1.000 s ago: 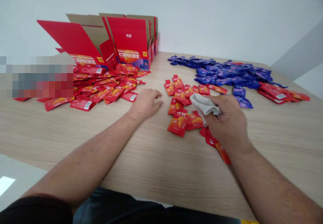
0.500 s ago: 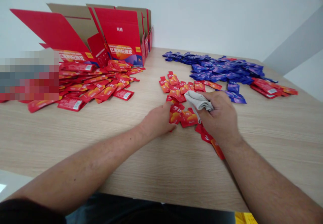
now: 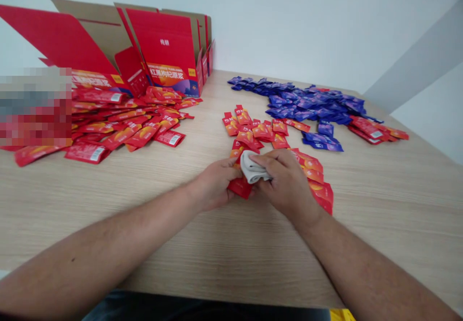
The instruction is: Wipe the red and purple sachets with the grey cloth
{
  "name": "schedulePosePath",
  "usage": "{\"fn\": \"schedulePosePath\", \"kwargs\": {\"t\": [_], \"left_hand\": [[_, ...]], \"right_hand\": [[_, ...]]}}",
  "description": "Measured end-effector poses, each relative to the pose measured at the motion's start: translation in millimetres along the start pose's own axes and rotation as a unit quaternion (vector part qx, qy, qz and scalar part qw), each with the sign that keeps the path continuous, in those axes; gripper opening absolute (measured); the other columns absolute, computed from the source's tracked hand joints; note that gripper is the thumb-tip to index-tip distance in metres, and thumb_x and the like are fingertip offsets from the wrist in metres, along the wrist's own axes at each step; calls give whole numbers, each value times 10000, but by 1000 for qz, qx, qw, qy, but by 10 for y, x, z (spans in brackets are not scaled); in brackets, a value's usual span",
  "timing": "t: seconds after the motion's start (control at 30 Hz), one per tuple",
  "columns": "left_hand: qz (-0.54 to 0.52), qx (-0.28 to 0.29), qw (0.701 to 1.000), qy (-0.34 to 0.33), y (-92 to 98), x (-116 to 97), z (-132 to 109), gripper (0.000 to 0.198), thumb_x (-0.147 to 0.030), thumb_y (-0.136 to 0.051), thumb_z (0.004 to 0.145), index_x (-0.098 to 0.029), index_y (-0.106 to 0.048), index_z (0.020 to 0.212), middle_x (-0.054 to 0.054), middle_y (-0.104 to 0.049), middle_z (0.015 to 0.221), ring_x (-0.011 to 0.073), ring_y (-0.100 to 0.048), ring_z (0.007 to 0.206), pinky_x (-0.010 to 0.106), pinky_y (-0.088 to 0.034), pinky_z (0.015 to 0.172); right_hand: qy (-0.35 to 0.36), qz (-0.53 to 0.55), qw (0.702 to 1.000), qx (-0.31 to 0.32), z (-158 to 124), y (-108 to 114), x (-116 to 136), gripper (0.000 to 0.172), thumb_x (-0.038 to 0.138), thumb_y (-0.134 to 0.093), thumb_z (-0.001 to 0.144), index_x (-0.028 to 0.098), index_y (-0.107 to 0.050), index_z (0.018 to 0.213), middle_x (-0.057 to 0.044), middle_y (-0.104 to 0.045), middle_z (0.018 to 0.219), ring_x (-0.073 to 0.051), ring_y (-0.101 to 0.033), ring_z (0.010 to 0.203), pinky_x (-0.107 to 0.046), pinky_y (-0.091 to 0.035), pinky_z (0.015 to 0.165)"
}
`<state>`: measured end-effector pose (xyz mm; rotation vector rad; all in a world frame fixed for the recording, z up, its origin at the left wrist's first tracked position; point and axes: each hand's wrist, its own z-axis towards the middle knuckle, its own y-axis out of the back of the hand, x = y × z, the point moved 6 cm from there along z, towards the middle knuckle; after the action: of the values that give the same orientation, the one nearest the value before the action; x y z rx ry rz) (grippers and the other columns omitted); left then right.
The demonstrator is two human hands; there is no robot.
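At far left, pixelated patch (image 3: pixel 34 108) masking part of a red sachet pile (image 3: pixel 123 130); open red carton (image 3: pixel 162 55) behind, front print legible as 红黑枸杞原浆. Centre: left hand (image 3: pixel 213 184) and right hand (image 3: pixel 284 181) closed and pressed together on grey cloth (image 3: pixel 253 167), red sachet (image 3: pixel 239 188) partly hidden beneath. Further right, purple sachets (image 3: pixel 307 106) on wooden counter (image 3: pixel 231 244).

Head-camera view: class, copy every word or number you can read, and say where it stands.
"纯耕" on the red cardboard carton.
"红黑枸杞原浆" on its orange front band.
Red foil sachets: print too small to read.
White barcode labels on sachets: too small to read.
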<state>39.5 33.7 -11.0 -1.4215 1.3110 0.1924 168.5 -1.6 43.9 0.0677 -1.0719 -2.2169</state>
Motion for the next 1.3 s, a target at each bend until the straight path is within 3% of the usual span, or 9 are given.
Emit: {"fn": "schedulePosePath", "kwargs": {"t": [0.1,0.2,0.43,0.57,0.67,0.83,0.9,1.07,1.3], "left_hand": [[-83,-54,995,15,14,25,1,243,-192,-493,910,-117,-703,814,108,-722,783,193,-681,681,293,-566,648],[-107,-41,992,51,-24,46,-6,428,-307,-371,1008,-119,-708,822,139,-743,840,213,-703,718,302,-569,619],[-62,-72,995,37,-43,128,-73,338,-281,-397,1044,-130,-700,1034,103,-756,871,197,-702,679,308,-576,625],[-79,-127,988,36,-10,53,-104,392,-273,-383,1054,-127,-676,838,84,-722,728,166,-663,581,267,-550,563],[-83,-109,989,61,-25,27,-92,463,-310,-344,1064,-111,-683,821,98,-710,697,179,-639,529,288,-528,502],[-105,-112,988,9,-36,46,-83,348,-247,-399,1051,-99,-701,961,104,-761,842,186,-720,699,286,-588,676],[-93,-118,989,15,-40,62,-98,342,-240,-407,1047,-102,-698,931,95,-754,812,177,-711,679,274,-579,664],[-70,-85,991,82,-46,56,-117,488,-318,-346,1058,-107,-688,780,117,-716,695,192,-655,547,302,-544,540],[-106,-78,991,7,-4,65,-76,351,-265,-429,1043,-96,-726,963,112,-761,863,185,-713,705,295,-591,711]], "right_hand": [[63,51,994,78,-33,-123,248,371,63,-675,820,180,-732,1167,-89,-700,1001,-239,-612,922,-376,-532,806],[123,73,981,130,-64,-143,407,296,83,-692,844,196,-741,1113,-56,-701,962,-215,-600,875,-351,-513,790],[-8,-16,1000,-7,10,78,60,379,72,-671,855,174,-720,1216,-116,-694,1036,-255,-605,976,-402,-522,855],[61,38,994,77,-30,-113,294,329,92,-686,846,197,-738,1153,-76,-694,982,-227,-600,901,-370,-523,816],[123,75,984,109,-67,-173,428,278,116,-698,867,190,-741,1131,-60,-693,955,-214,-588,868,-351,-512,795],[0,20,1000,20,-22,-25,136,394,73,-677,849,145,-711,1235,-118,-686,1048,-249,-586,960,-389,-510,858],[-4,27,999,27,-29,-44,147,394,75,-689,833,155,-717,1218,-110,-682,1030,-246,-584,946,-385,-510,848],[121,94,980,127,-97,-202,458,271,147,-741,846,199,-736,1112,-42,-682,936,-205,-578,857,-337,-507,795],[-17,34,999,12,-17,-20,125,409,66,-691,830,134,-714,1233,-115,-687,1015,-246,-595,945,-379,-523,829]]}}
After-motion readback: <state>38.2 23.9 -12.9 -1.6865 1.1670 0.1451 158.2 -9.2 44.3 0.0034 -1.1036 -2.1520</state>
